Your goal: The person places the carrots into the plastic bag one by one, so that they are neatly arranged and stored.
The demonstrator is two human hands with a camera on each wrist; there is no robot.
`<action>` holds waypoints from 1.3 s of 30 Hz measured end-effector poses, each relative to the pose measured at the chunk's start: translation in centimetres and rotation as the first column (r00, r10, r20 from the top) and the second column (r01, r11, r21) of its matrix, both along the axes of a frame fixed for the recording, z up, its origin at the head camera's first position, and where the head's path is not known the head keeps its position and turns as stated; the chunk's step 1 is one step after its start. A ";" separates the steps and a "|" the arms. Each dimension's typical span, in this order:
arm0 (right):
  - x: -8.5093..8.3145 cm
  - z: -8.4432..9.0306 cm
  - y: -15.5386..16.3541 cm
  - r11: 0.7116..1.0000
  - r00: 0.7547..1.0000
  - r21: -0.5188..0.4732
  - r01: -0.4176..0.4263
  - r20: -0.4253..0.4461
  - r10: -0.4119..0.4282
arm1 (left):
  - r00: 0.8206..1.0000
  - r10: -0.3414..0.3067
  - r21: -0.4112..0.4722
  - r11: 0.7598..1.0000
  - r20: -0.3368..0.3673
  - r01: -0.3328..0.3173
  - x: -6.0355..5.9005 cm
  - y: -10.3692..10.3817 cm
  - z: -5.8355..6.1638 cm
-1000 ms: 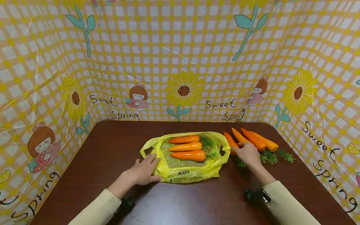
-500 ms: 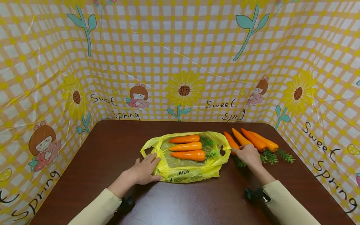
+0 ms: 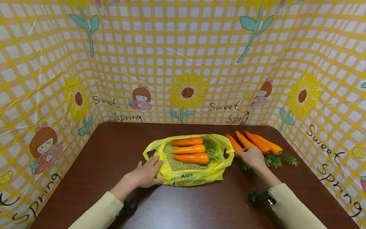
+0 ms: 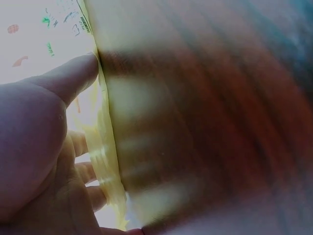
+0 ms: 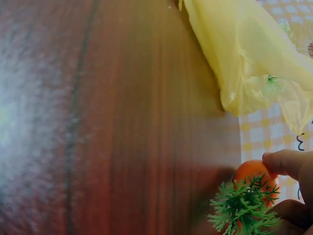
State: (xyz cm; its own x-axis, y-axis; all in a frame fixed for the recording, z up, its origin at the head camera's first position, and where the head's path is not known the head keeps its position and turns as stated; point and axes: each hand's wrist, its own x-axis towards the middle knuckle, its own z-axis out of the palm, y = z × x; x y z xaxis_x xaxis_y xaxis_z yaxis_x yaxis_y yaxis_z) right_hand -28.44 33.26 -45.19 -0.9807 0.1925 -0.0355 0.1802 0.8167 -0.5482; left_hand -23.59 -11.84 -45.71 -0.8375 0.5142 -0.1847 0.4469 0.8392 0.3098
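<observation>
A yellow plastic bag [image 3: 187, 178] lies with its mouth spread wide, and three orange carrots [image 3: 191, 158] with green tops rest in it side by side. At the bag's left end my left hand [image 3: 147, 173] rests with fingers spread; in the left wrist view the thumb [image 4: 78, 73] lies along the bag's edge. To the right of the bag, my right hand [image 3: 253, 158] pinches a carrot [image 3: 233, 142] near its leafy end. The right wrist view shows thumb and finger on either side of that carrot's rounded top, above its green leaves [image 5: 242, 210].
Just beyond my right hand lie more carrots [image 3: 257, 144], close together, their green leaves [image 3: 274, 160] pointing toward the right front. The brown table [image 3: 177, 206] is walled by a checked cloth [image 3: 160, 63] at the back and both sides.
My right thumb and fingers have closed in on the nearest loose carrot, whose tip has shifted slightly left. The left hand and the bag stay as they were.
</observation>
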 end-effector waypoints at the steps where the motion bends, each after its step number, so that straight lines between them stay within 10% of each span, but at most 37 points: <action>1: 0.0 0.1 0.0 1.000 1.000 -0.004 -0.003 -0.008 0.003 | 1.000 -0.001 0.003 1.000 0.000 0.001 0.0 0.0 0.0; 39: -0.1 7.3 -0.8 0.986 0.979 0.006 -0.164 -0.122 0.163 | 1.000 0.014 -0.004 1.000 -0.002 -0.014 0.2 0.0 -0.1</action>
